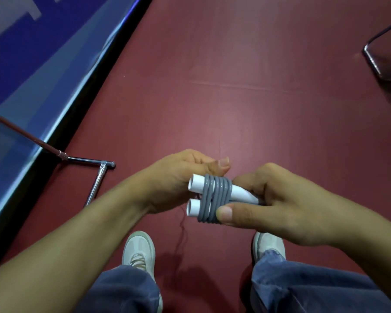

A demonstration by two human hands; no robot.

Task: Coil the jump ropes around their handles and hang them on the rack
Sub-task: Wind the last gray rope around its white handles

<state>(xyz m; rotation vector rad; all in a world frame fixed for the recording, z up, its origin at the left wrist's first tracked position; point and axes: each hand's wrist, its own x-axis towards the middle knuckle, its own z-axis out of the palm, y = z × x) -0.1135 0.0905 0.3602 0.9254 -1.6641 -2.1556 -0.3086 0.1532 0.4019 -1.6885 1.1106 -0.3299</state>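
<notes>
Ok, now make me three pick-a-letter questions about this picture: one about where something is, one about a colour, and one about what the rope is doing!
1. Where is the shiny metal bar?
A. at the far right
B. at the left, low down by the blue board
C. right in the middle

2. What colour is the rope?
A. yellow
B. green
C. grey

3. What is the rope doing?
A. it is wound round the two white handles
B. it is lying straight on the floor
C. it is hanging on a hook

Answers: 1 B, the bar sits beside the board's edge; 2 C, the coils look grey; 3 A, the left hand and right hand hold the wrapped bundle.
</notes>
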